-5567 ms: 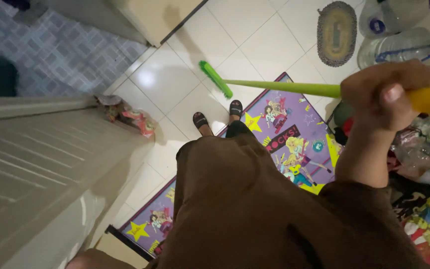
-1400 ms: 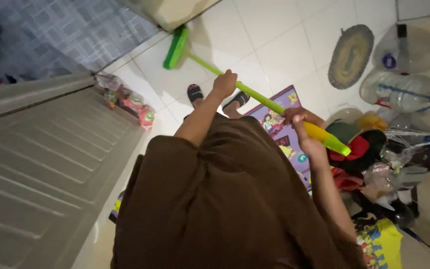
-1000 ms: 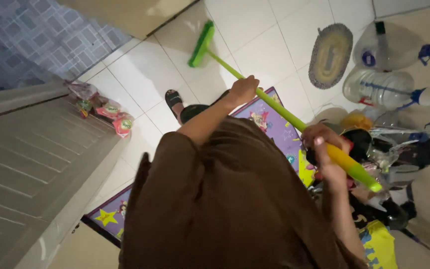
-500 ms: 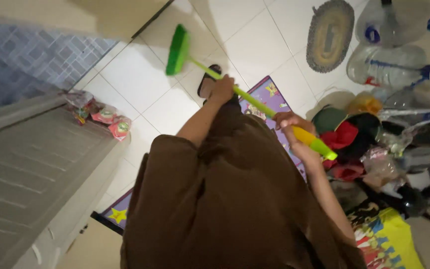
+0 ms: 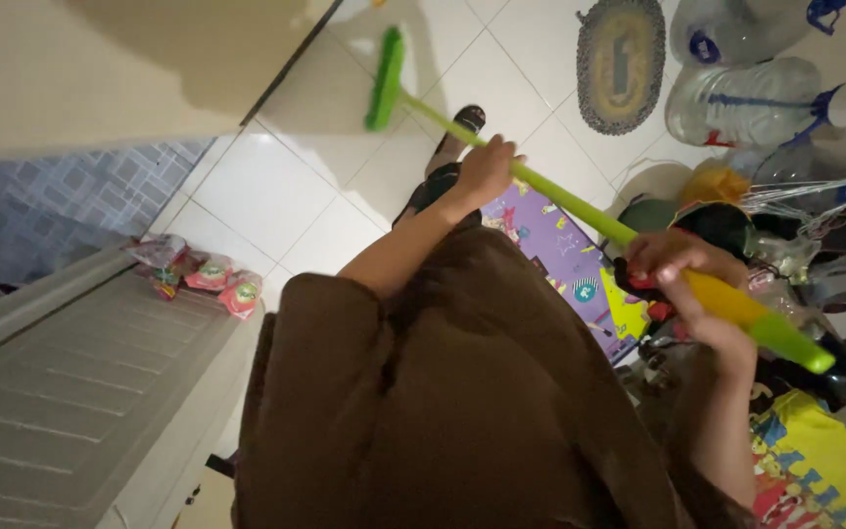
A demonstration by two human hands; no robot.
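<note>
Broom [image 5: 540, 188] held in both grips, left hand [image 5: 487, 171] mid-handle, right hand [image 5: 682, 284] near top, head by door edge, open tile [image 5: 257, 186] leftward

Broom [image 5: 580, 201]: bright green, long straight stick with a flat rectangular brush head [image 5: 385, 78] at the far end. Head was down on the white tiled floor, close to the dark strip along the cream wall base, bristles touching the tile. Stick ran diagonally from the head at upper left down to lower right, tilted well off upright. Near the top end it carried a yellow grip section [image 5: 722, 297], then a green tip [image 5: 792, 346] beyond it. Mid-stick passed over the edge of a purple cartoon-print mat. Left hand [image 5: 487, 172] was wrapped around mid-stick, right hand [image 5: 682, 274] around the yellow grip.
</note>
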